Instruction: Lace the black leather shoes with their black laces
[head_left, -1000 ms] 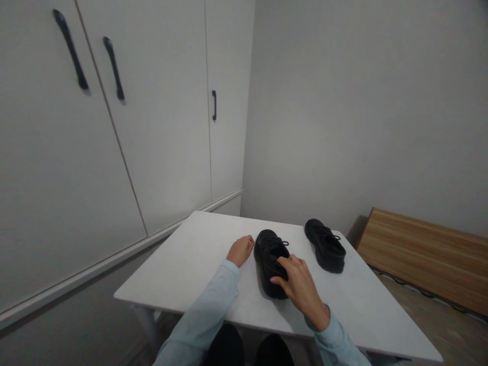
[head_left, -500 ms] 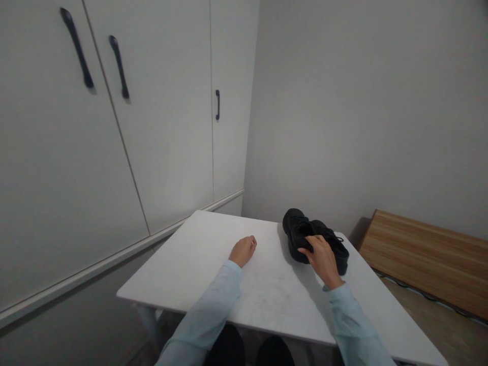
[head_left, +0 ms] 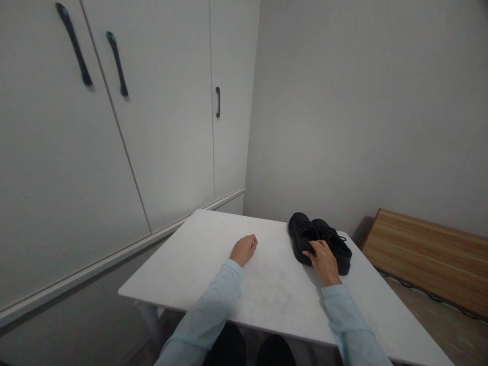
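Two black lace-up shoes stand side by side near the back right corner of a white table (head_left: 213,264). My right hand (head_left: 323,260) pinches the heel collar of the left black shoe (head_left: 298,239), thumb outside and fingers in its opening. The right black shoe (head_left: 340,254) is just behind my fingers, its laces showing. Resting on the tabletop left of the shoes, my left hand (head_left: 244,250) is closed with fingers curled in, and nothing shows in it.
White cabinet doors (head_left: 163,127) with dark handles line the left side. A grey wall (head_left: 362,112) rises behind the table. At the right is a wood-grain board (head_left: 430,254), with a dark cable along its lower edge. My knees show below the table's front edge.
The left shoe has come down and slightly right, and now sits on the tabletop beside the other shoe. My right hand moved with it, still gripping. My left hand has barely moved.
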The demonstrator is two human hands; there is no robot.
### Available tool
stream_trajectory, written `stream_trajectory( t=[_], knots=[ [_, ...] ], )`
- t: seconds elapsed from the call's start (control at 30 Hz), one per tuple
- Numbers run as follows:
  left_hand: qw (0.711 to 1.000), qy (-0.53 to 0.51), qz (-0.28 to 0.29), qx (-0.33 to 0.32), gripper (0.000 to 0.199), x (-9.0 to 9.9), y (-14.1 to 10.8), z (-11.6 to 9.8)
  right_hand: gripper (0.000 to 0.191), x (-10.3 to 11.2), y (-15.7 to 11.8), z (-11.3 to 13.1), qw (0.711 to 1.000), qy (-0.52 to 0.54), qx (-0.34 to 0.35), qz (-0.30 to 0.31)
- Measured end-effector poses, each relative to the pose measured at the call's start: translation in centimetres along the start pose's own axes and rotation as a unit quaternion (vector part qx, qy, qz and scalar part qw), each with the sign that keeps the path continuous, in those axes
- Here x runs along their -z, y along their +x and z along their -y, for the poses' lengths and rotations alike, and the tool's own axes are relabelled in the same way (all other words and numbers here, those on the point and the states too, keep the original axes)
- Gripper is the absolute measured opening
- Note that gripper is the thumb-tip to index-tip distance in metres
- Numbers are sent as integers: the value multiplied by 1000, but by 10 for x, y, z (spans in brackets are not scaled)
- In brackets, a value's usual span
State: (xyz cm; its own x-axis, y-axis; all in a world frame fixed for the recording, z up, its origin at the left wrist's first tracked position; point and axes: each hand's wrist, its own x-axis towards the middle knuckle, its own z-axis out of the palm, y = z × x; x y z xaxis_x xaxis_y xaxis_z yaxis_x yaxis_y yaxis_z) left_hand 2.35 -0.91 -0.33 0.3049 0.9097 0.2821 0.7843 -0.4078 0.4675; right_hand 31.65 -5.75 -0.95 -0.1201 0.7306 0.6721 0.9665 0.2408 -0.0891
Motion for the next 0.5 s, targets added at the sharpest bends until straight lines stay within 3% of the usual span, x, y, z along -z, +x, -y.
stream_trajectory(
  t=[0.5],
  knots=[
    [1000,3,2,5,18,1,-1,-1,33,8,3,-7,999,-47,17,9]
  ],
)
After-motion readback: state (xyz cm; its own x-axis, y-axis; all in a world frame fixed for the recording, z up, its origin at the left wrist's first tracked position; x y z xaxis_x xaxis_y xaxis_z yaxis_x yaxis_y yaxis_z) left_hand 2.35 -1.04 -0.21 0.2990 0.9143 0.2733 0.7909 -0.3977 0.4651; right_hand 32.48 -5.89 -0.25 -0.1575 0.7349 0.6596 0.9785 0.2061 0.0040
